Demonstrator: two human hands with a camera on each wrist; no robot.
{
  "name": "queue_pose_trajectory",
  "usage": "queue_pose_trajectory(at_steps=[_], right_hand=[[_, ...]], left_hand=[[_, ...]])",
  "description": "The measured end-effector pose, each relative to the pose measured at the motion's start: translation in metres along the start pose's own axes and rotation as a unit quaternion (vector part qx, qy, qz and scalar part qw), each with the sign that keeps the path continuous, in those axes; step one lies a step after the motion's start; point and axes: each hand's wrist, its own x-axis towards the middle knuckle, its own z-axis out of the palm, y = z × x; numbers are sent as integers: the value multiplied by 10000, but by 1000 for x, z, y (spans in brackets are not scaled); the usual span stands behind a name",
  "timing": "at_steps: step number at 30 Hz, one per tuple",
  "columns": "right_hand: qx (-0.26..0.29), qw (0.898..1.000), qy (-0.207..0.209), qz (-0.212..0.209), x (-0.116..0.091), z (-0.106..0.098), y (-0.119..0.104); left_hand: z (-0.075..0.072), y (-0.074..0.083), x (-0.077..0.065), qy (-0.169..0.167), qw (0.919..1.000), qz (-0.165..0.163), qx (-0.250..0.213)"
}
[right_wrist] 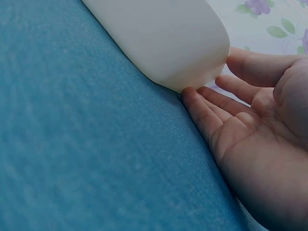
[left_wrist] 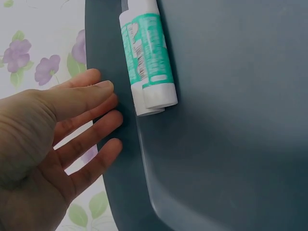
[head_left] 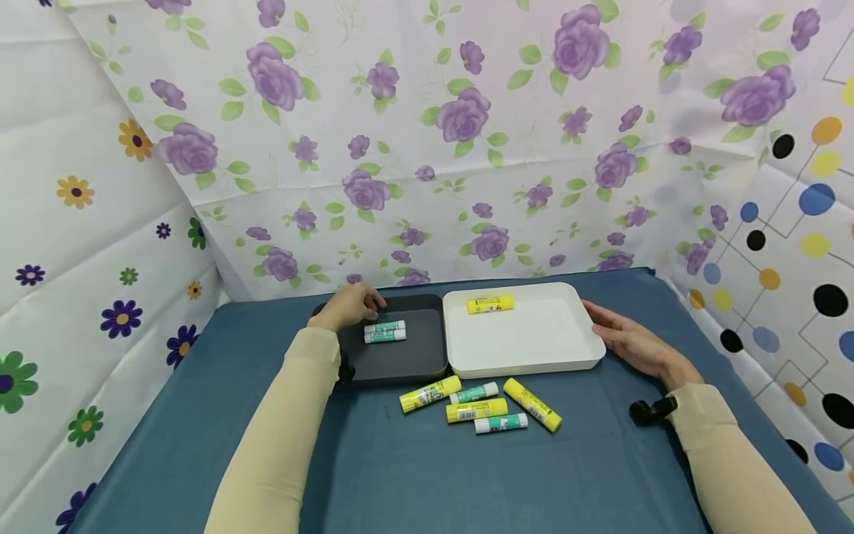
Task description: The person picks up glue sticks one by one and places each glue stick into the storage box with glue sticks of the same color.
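My left hand [head_left: 347, 305] hovers over the back left of the dark grey tray [head_left: 400, 367], fingers loosely spread and holding nothing. Two white-and-green glue sticks [head_left: 385, 336] lie side by side in that tray; the left wrist view shows the pair [left_wrist: 151, 57] just beyond my fingertips. On the right, my right hand [head_left: 630, 341] touches the outer side of the white tray [head_left: 520, 341] with extended fingers. The right wrist view shows its fingertips against the tray's corner [right_wrist: 192, 62]. A yellow glue stick [head_left: 490, 304] lies at the back of the white tray.
In front of the trays, several loose glue sticks lie on the blue cloth [head_left: 414, 475]: yellow ones [head_left: 532, 404] and white-and-green ones [head_left: 501, 423]. The trays stand against each other. Flowered sheeting [head_left: 427, 148] hangs behind the table.
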Motion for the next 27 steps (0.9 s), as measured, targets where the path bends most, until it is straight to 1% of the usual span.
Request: queue_pose_trajectory(at_steps=[7,10,13,17,19,22,27], right_hand=[[-70,10000,2,-5,0,-1,2],[-57,10000,-17,-2,0,-1,1],[-54,10000,-32,-15,1,-2,1],[-46,10000,-35,-36,1,-2,1],[-51,10000,-45,-43,1,-1,1],[-65,9999,-71,-74,1,-1,0],[-55,9999,-84,-89,0,-1,0]], left_hand=[[-2,0,-3,-48,9998,46,-180],[-2,-1,-3,-45,9993,159,-347],[-3,0,-4,-13,9976,313,-610],[-3,3,-8,79,9932,629,-979],[-2,5,-12,160,9908,787,-1088],[-2,10,-22,282,9863,976,-1299],[2,20,-43,383,9735,1328,-1820]])
